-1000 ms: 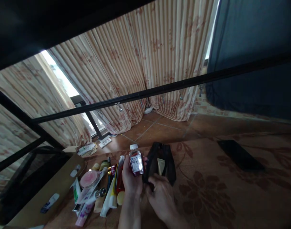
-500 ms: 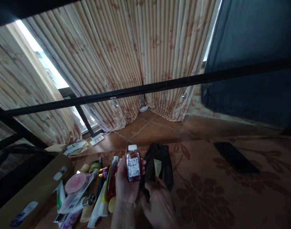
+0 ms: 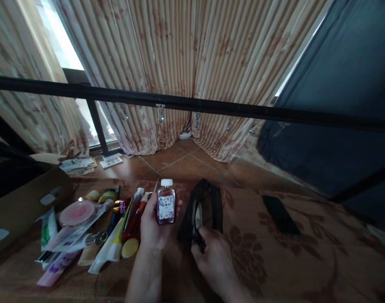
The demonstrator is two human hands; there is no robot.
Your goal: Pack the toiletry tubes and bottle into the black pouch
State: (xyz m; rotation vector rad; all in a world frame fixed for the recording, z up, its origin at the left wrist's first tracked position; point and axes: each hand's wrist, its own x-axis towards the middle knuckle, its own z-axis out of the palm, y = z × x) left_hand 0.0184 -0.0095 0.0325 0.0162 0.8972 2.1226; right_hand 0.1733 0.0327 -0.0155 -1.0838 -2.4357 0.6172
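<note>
My left hand is closed around a small clear bottle of dark red liquid. The bottle stands upright, with a white cap and a printed floral label facing me. To its right, a black mesh bag lies on the patterned cloth, its mouth spread apart. My right hand pinches the near edge of this bag; the fingertips are partly hidden by dark fabric. A pale, tube-like item shows inside the bag, just beyond those fingers.
Left of my hands lie several tubes and bottles, among them a round pink case and a white-and-yellow tube. A cardboard box stands at far left. On the right is a black phone. A dark metal rail crosses beyond the cloth.
The camera view has tilted and levelled. The pale item now sits farther left within the bag's opening, and its outline looks different. The bottle remains in my left hand.
</note>
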